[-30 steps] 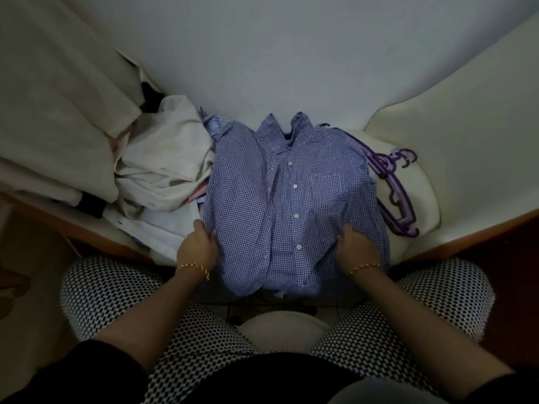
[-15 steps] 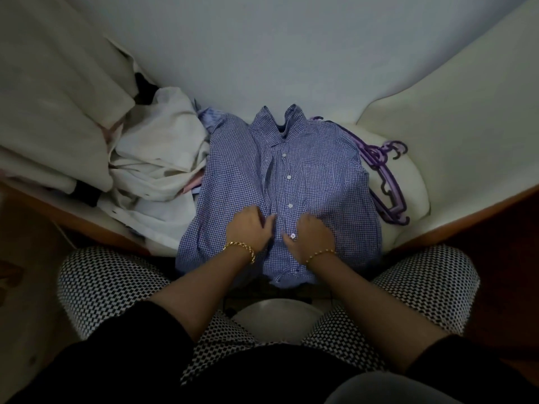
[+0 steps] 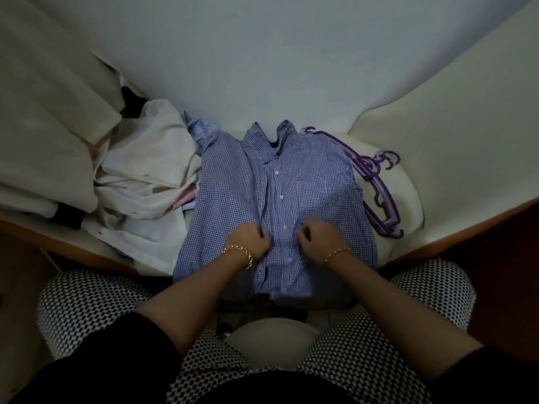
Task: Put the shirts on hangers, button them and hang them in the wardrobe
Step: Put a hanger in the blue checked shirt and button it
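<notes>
A blue checked shirt (image 3: 306, 176) lies flat, collar away from the person, on a white cushioned surface (image 3: 408, 199). The left hand (image 3: 250, 240) and right hand (image 3: 319, 236) sit close together on its lower front, fingers curled and pinching the fabric on either side of the button strip. Purple hangers (image 3: 379, 196) lie beyond the right hand; a pile of white clothes (image 3: 151, 182) lies beyond the left hand.

Head camera looks steeply down, close over the lap and bed (image 3: 455, 147).
</notes>
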